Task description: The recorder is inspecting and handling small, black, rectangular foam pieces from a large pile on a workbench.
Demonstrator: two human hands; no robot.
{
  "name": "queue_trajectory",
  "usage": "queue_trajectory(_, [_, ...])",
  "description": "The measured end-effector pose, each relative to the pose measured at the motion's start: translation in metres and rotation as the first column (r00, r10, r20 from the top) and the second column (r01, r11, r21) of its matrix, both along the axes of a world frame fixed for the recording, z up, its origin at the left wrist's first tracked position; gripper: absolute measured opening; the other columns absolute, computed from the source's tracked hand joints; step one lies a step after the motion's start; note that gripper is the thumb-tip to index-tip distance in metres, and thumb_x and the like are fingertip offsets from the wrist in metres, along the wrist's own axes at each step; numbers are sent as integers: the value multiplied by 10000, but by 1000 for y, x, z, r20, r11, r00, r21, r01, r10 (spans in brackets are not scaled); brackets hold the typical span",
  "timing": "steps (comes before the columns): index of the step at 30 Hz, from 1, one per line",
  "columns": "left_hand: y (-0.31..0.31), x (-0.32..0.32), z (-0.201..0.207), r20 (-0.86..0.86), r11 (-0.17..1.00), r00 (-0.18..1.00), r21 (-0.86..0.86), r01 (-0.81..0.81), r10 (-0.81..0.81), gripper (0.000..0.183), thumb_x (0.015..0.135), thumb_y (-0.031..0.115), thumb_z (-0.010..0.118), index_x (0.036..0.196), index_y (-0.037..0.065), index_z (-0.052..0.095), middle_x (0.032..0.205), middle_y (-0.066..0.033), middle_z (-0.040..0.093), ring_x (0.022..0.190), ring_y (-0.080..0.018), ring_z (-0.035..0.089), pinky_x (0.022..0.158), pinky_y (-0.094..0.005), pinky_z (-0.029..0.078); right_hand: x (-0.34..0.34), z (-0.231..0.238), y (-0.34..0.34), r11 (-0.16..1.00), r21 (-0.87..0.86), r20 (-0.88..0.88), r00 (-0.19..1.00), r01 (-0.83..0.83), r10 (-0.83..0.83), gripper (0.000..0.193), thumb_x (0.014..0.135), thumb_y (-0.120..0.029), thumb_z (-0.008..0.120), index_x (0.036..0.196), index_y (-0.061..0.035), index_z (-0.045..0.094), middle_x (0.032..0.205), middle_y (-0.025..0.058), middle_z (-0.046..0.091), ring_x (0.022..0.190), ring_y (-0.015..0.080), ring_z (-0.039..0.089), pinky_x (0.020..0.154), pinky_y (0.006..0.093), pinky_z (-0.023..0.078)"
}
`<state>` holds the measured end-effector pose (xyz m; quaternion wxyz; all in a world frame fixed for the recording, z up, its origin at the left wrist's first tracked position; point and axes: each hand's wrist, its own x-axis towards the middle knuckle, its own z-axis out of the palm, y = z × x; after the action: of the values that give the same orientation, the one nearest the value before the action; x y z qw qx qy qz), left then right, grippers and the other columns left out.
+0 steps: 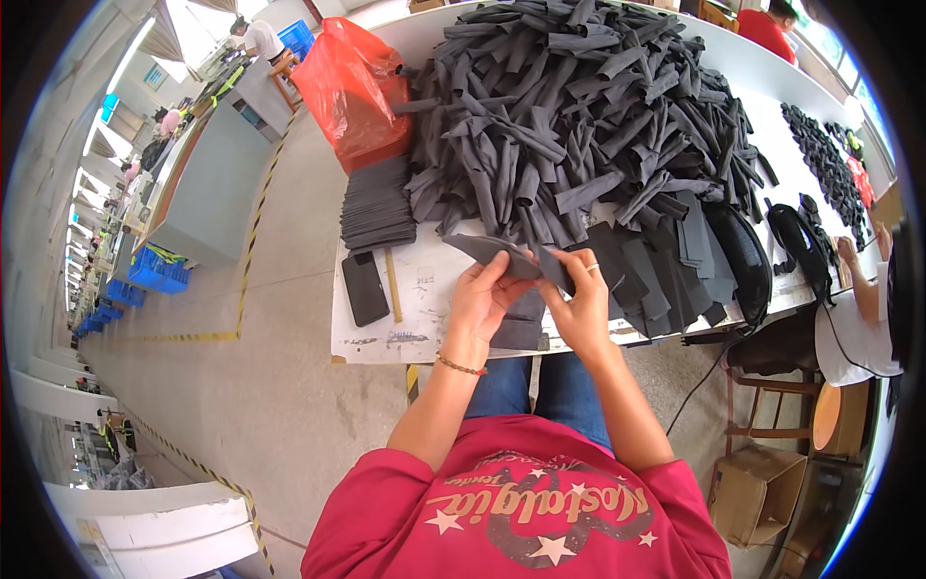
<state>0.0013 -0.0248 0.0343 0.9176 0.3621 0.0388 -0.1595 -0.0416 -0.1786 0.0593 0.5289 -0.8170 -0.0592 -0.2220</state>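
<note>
My left hand (479, 301) is closed on a dark grey fabric piece (490, 253), thumb on top. My right hand (583, 307) pinches a dark grey edge (557, 270) right beside it; whether this is the same piece or a second one I cannot tell. Both hands are close together above the table's front edge. Beneath them lies a flat dark grey piece (519, 328), partly hidden by the hands. Just beyond is a large heap of rolled or folded dark grey fabric pieces (569, 125). Flat, overlapping grey pieces (656, 280) spread to the right of my right hand.
A neat stack of grey pieces (377, 205) sits at the table's left, below a red plastic bag (349, 92). Nearer are a black phone (366, 289) and a thin yellowish strip (394, 286). Black curved items (741, 259) lie at right, near a co-worker's arm (865, 289).
</note>
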Motion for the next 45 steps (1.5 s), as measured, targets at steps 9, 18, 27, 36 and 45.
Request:
queue_trajectory(9, [25, 14, 0, 3, 996, 997, 40, -77, 77, 227, 971, 159, 534, 1038, -41, 617, 1037, -173, 669, 993, -282, 660, 879, -411, 563, -15, 11, -33, 972, -149, -235, 962, -180, 142, 498, 897, -203, 649, 1293, 59, 499, 1102, 165, 493, 975, 280, 529, 845, 339, 451])
queue_trajectory(18, [12, 8, -1, -40, 994, 993, 4, -109, 109, 205, 949, 87, 558, 1113, -33, 577, 1088, -184, 652, 1020, -320, 652, 882, -399, 556, -22, 25, 1, 990, 51, -124, 983, -129, 135, 305, 852, -78, 674, 1142, 9, 639, 931, 66, 525, 788, 138, 512, 678, 261, 430])
queue_trajectory(27, [35, 16, 4, -10, 967, 967, 33, -254, 254, 185, 935, 81, 583, 1088, -23, 589, 1076, -179, 664, 970, -277, 673, 824, -347, 580, -25, -8, -17, 974, -225, -96, 994, 31, -54, 296, 832, -62, 684, 1116, 11, 644, 934, 114, 526, 839, 234, 532, 732, 316, 447])
queue_trajectory(36, [30, 18, 3, -120, 993, 986, 59, -107, 113, 217, 934, 115, 594, 1080, -45, 587, 1064, -178, 669, 936, -253, 677, 826, -359, 572, -7, 22, -9, 830, -556, 236, 966, 46, 105, 368, 693, -93, 767, 1051, -83, 682, 941, 55, 523, 846, 239, 517, 727, 370, 440])
queue_trajectory(45, [27, 11, 7, -99, 996, 994, 74, -42, 49, 222, 929, 132, 607, 1087, -22, 586, 1059, -177, 670, 921, -248, 680, 787, -367, 578, 3, 21, -12, 735, -662, 361, 922, 146, 142, 352, 685, -80, 734, 1030, -90, 667, 926, 48, 530, 845, 238, 527, 725, 369, 425])
